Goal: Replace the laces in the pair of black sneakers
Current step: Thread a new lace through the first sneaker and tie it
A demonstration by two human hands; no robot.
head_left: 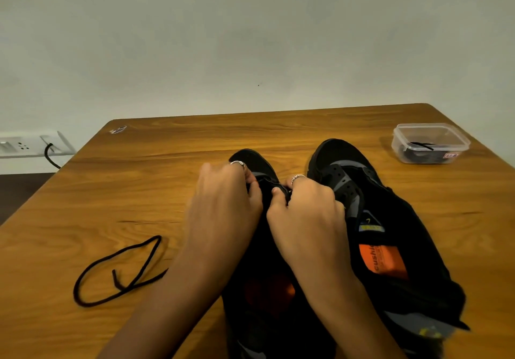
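Sneakers, black with grey panels and orange insole labels, stand side by side on the wooden table point(278, 135), toes pointing away from the wearer of the camera. On the left sneaker point(259, 169) both hands work at the lower eyelets: the left hand point(223, 199) and the right hand point(303, 211) have thumb and fingers curled inward on the lace or the eyelet flaps at the throat of the shoe; which of these each pinches cannot be told, since the dark lace merges with the upper. The right sneaker point(362, 197) shows bare eyelets and carries no lace. One loose black lace point(117, 272) lies in a loop on the table, well to the left of the shoes. A clear plastic container point(430, 142) at the far right holds dark coiled material, probably the spare laces. The step in hand appears to be threading or unthreading at the left shoe's lowest eyelets; the next move calls for drawing the lace ends evenly through.
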